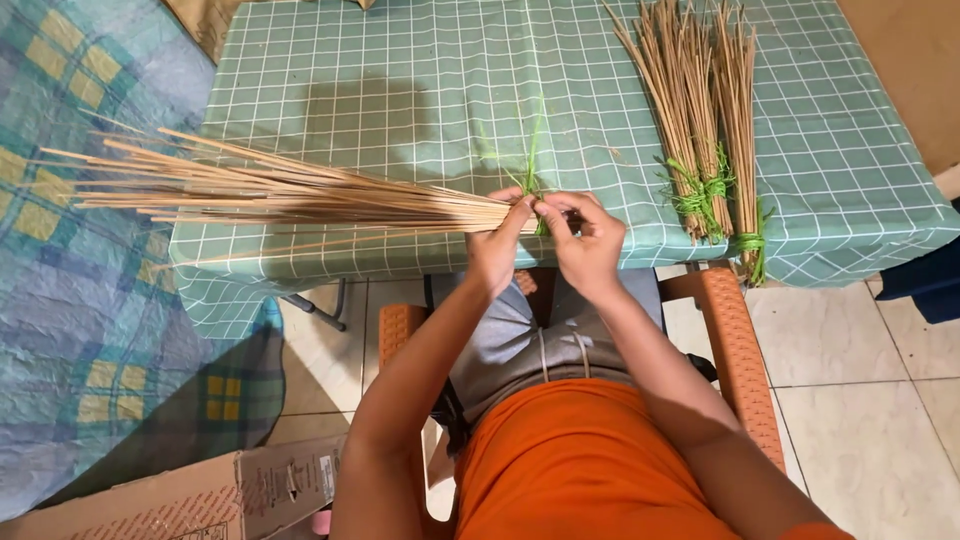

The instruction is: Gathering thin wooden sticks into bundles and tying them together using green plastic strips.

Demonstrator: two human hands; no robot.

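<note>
Head view, sole camera. Left hand (495, 245) is closed around the gathered end of a bundle of thin tan sticks (270, 190), fingers curled tight about it and thumb pressed on top. The bundle lies nearly level across the near edge of the table, its loose ends fanning out to the left, past the table edge and over a blue and yellow checked cloth (70, 300).

Right hand (585, 240) sits just beside the left, touching it at the bound end. Its fingers are bent and pinched together on a green strip (533, 160) at that end; the strip rises from the pinch and trails up across the tablecloth. How much of the strip is wrapped around the sticks cannot be told, since the fingers cover that point.

Table carries a green cloth with a white grid (400, 80). On its right part lie two tied stick bundles (705, 110), each bound with green strip near its lower end, well apart from the hands.

Person sits on an orange-brown chair (735, 350). A cardboard box (200, 495) lies on the tiled floor at lower left.
</note>
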